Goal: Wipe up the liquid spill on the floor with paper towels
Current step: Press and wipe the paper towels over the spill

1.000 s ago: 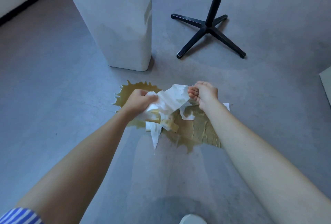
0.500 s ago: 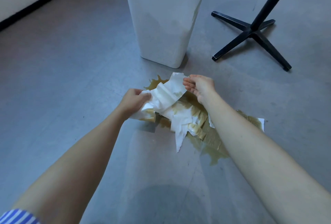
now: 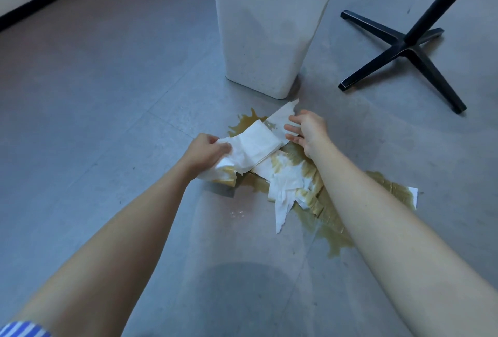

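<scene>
We find the spill (image 3: 320, 210) on the floor (image 3: 94, 110), just near of the bin (image 3: 266, 26), with the stand base (image 3: 404, 50) to the bin's right. Paper towels (image 3: 285, 180) lie on the spill. Our left hand (image 3: 204, 152) sits at the towels' left end, gripping a folded wad (image 3: 256, 145); our right hand (image 3: 310, 129) is at their far end, fingers spread on a sheet (image 3: 283, 121).

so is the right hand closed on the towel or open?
Open. The right hand has its fingers spread over the paper towel, not curled around it; the left hand grips the other end.
</scene>
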Demonstrator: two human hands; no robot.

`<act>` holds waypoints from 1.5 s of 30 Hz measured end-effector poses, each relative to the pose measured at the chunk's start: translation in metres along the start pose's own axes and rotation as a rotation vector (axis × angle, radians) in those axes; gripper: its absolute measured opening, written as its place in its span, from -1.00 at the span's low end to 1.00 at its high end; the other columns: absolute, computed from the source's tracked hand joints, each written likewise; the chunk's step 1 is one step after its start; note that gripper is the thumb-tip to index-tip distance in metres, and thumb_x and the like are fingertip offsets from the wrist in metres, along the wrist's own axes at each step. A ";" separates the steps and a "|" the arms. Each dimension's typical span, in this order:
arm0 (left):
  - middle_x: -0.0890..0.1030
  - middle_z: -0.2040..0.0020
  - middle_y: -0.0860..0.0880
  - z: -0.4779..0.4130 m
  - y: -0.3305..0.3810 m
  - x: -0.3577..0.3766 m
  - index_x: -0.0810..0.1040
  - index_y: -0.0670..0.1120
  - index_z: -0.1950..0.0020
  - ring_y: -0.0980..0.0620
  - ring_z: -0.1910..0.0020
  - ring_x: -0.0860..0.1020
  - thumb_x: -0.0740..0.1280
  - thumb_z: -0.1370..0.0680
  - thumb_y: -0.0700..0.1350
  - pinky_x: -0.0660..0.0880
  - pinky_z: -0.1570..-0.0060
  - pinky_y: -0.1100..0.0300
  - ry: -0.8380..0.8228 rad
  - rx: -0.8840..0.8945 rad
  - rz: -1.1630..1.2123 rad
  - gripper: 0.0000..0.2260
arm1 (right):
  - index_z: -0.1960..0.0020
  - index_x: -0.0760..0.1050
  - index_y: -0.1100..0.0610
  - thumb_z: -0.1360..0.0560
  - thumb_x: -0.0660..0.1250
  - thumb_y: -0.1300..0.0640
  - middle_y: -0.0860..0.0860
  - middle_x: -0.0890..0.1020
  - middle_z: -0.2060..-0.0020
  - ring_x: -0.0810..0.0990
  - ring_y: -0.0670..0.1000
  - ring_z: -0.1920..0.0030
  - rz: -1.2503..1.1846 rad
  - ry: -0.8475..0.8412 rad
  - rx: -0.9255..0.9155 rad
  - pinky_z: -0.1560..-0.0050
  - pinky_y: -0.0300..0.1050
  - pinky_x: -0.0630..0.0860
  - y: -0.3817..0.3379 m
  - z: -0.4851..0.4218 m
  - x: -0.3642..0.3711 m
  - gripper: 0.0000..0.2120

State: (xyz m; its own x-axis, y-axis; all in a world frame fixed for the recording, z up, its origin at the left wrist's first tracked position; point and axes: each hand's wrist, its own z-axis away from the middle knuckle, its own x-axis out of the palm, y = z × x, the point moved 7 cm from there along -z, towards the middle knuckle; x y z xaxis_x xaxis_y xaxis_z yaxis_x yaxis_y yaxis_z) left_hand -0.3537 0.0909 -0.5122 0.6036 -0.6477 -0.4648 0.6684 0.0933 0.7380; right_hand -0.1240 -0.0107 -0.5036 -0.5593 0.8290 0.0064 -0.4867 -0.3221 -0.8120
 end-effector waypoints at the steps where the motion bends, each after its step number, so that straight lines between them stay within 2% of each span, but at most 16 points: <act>1: 0.51 0.34 -0.09 0.000 0.000 0.000 0.58 -0.32 0.16 -0.03 0.35 0.45 0.33 -0.45 -0.12 0.33 0.31 0.18 -0.002 -0.002 -0.004 -0.77 | -0.37 0.34 0.15 -0.52 0.20 0.33 0.09 0.55 -0.07 0.61 0.07 0.03 0.046 0.047 -0.046 0.25 -0.11 0.57 -0.001 -0.002 -0.002 -0.57; 4: 0.53 0.33 -0.08 0.000 -0.001 -0.002 0.60 -0.27 0.18 -0.03 0.35 0.47 0.33 -0.46 -0.12 0.34 0.32 0.18 -0.002 -0.006 -0.023 -0.80 | -0.36 0.32 0.10 -0.47 0.18 0.28 0.03 0.53 -0.03 0.55 0.05 0.03 0.421 0.178 -0.308 0.18 -0.15 0.46 -0.012 -0.002 -0.005 -0.54; 6: 0.53 0.33 -0.09 0.000 -0.001 -0.003 0.60 -0.29 0.16 -0.03 0.35 0.48 0.34 -0.45 -0.12 0.35 0.31 0.19 -0.008 0.000 -0.018 -0.78 | -0.30 0.35 0.09 -0.48 0.20 0.25 0.03 0.54 -0.07 0.50 0.05 -0.06 0.724 0.148 -0.452 0.06 -0.14 0.40 -0.013 0.000 0.006 -0.61; 10: 0.53 0.33 -0.07 0.003 0.001 -0.002 0.60 -0.28 0.15 -0.01 0.36 0.47 0.33 -0.47 -0.13 0.34 0.34 0.20 -0.028 0.010 -0.021 -0.80 | -0.18 0.43 0.14 -0.48 0.26 0.08 0.07 0.56 -0.06 0.34 0.14 -0.25 1.179 -0.073 -0.417 -0.14 0.02 0.42 0.012 -0.003 0.035 -0.70; 12: 0.53 0.34 -0.06 0.005 0.002 -0.002 0.60 -0.26 0.17 0.00 0.36 0.47 0.33 -0.47 -0.13 0.34 0.34 0.20 -0.037 0.014 -0.023 -0.81 | 0.11 0.42 0.11 -0.43 0.28 0.13 0.07 0.53 0.12 0.37 0.16 -0.17 1.262 -0.060 -0.376 0.06 -0.06 0.41 0.018 -0.004 0.040 -0.93; 15: 0.55 0.35 -0.03 0.007 0.003 -0.001 0.60 -0.16 0.22 0.01 0.36 0.50 0.33 -0.49 -0.14 0.36 0.37 0.22 -0.047 0.021 -0.028 -0.87 | 0.38 0.16 0.10 -0.33 0.20 0.33 0.04 0.33 0.38 0.34 0.13 0.12 1.254 -0.031 -0.400 0.41 -0.14 0.17 0.018 -0.001 0.046 -0.75; 17: 0.57 0.32 -0.01 0.008 0.004 -0.001 0.61 -0.12 0.17 0.03 0.34 0.53 0.32 -0.50 -0.13 0.38 0.37 0.23 -0.052 0.018 -0.023 -0.89 | 0.33 0.40 0.20 -0.28 0.18 0.35 0.06 0.51 0.32 0.45 0.16 0.12 1.154 -0.027 -0.432 0.35 -0.15 0.33 0.013 0.004 0.047 -0.91; 19: 0.58 0.28 -0.02 0.005 0.001 -0.001 0.61 -0.14 0.12 0.02 0.31 0.54 0.32 -0.50 -0.14 0.39 0.36 0.22 -0.057 0.001 -0.012 -0.89 | 0.23 0.54 0.22 -0.27 0.22 0.33 0.01 0.56 0.33 0.53 0.13 0.12 1.005 -0.053 -0.451 0.27 -0.15 0.39 0.006 0.013 0.048 -0.85; 24: 0.54 0.22 -0.13 0.002 -0.006 -0.001 0.59 -0.25 0.07 -0.05 0.30 0.48 0.25 -0.53 -0.20 0.35 0.32 0.19 -0.093 -0.080 0.055 -0.84 | 0.23 0.53 0.11 -0.36 0.31 0.33 -0.02 0.50 0.38 0.43 -0.04 0.35 0.657 -0.394 -0.484 0.31 -0.17 0.38 0.003 0.057 0.064 -0.86; 27: 0.56 0.13 -0.13 0.001 -0.010 -0.003 0.54 -0.19 0.08 -0.04 0.22 0.51 0.22 -0.60 -0.08 0.41 0.25 0.21 -0.077 -0.155 0.182 -0.79 | 0.27 0.54 0.08 -0.35 0.34 0.36 -0.01 0.55 0.35 0.47 -0.07 0.36 0.654 -0.592 -0.482 0.29 -0.20 0.45 0.026 0.081 0.072 -0.82; 29: 0.61 0.04 -0.13 0.002 -0.013 0.000 0.54 -0.17 -0.01 -0.06 0.09 0.56 0.14 -0.62 0.13 0.44 0.05 0.15 -0.077 -0.240 0.380 -0.61 | 0.25 0.56 0.11 -0.37 0.36 0.32 -0.02 0.56 0.36 0.50 -0.08 0.38 0.698 -0.647 -0.477 0.32 -0.21 0.48 0.040 0.092 0.073 -0.88; 31: 0.63 0.27 -0.09 0.009 -0.007 0.005 0.55 -0.17 0.15 -0.02 0.28 0.59 0.14 -0.59 0.22 0.44 0.17 0.16 -0.149 -0.277 0.437 -0.52 | 0.21 0.58 0.16 -0.38 0.36 0.30 -0.04 0.58 0.35 0.51 -0.10 0.36 0.716 -0.655 -0.493 0.29 -0.26 0.47 0.049 0.097 0.073 -0.92; 34: 0.62 0.27 -0.09 0.012 -0.008 0.007 0.59 -0.14 0.17 -0.03 0.33 0.58 0.38 -0.45 0.17 0.45 0.19 0.17 -0.208 -0.291 0.283 -0.64 | 0.18 0.60 0.17 -0.36 0.35 0.32 -0.02 0.62 0.31 0.54 -0.13 0.32 0.707 -0.662 -0.486 0.25 -0.30 0.48 0.055 0.099 0.073 -0.90; 37: 0.57 0.22 -0.08 0.009 -0.012 -0.002 0.56 -0.16 0.08 -0.03 0.33 0.52 0.41 -0.44 -0.03 0.38 0.30 0.21 -0.134 -0.271 0.065 -0.79 | 0.17 0.63 0.13 -0.34 0.35 0.34 0.04 0.66 0.26 0.57 -0.09 0.28 0.682 -0.693 -0.459 0.18 -0.12 0.56 0.056 0.099 0.073 -0.84; 41: 0.52 0.29 -0.07 0.012 -0.011 -0.005 0.53 -0.17 0.12 -0.02 0.38 0.48 0.38 -0.45 -0.15 0.32 0.40 0.24 -0.152 -0.259 0.029 -0.90 | 0.16 0.64 0.10 -0.36 0.35 0.34 0.09 0.68 0.22 0.60 -0.05 0.24 0.670 -0.693 -0.470 0.08 0.09 0.59 0.052 0.099 0.072 -0.81; 45: 0.47 0.36 -0.06 0.013 -0.014 -0.008 0.48 -0.14 0.27 -0.02 0.44 0.43 0.36 -0.41 -0.25 0.30 0.45 0.28 -0.183 -0.238 -0.014 -0.91 | 0.20 0.62 -0.01 -0.37 0.35 0.34 0.07 0.67 0.24 0.59 -0.03 0.25 0.655 -0.708 -0.462 0.17 0.26 0.59 0.054 0.103 0.073 -0.75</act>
State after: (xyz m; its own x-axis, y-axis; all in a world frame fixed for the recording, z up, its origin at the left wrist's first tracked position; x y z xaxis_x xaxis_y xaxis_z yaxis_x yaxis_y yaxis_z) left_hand -0.3736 0.0853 -0.5122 0.5197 -0.7735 -0.3628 0.7724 0.2440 0.5863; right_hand -0.2603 -0.0143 -0.4870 -0.9541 0.0555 -0.2944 0.2681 -0.2808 -0.9216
